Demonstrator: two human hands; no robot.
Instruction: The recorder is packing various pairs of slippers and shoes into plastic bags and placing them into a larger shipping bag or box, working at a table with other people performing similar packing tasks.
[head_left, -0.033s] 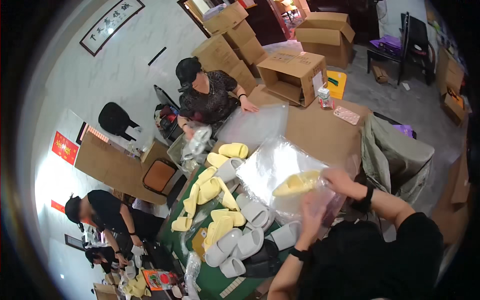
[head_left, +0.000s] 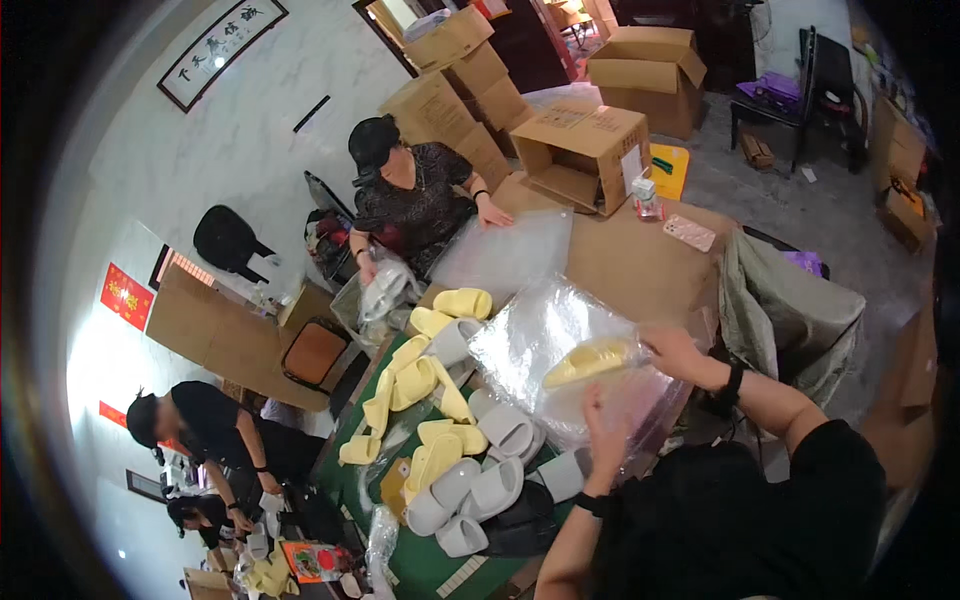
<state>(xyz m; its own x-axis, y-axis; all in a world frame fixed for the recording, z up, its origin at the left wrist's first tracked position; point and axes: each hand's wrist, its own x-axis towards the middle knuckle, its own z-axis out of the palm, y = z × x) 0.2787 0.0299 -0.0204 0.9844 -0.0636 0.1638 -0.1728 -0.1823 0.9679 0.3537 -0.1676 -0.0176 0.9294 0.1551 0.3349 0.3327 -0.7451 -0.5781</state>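
The left hand (head_left: 607, 432) lies with fingers spread flat against the near edge of a clear crinkled plastic bag (head_left: 545, 345), while the right hand (head_left: 672, 350) pinches the bag's far right edge shut between thumb and fingers. Inside the bag, between the two hands and touching the right one through the film, sits a pale yellow foam slipper (head_left: 590, 361), tilted with its toe toward the right hand. The bag rests over the edge of a brown cardboard-covered table (head_left: 640, 270). Just to the left lies a heap of loose yellow slippers (head_left: 425, 390) and white slippers (head_left: 480, 480) on a green mat (head_left: 420, 565). Across the table a seated person in a dark cap (head_left: 405, 190) presses a hand on another flat plastic sheet (head_left: 505, 250), near an open cardboard box (head_left: 585, 150).
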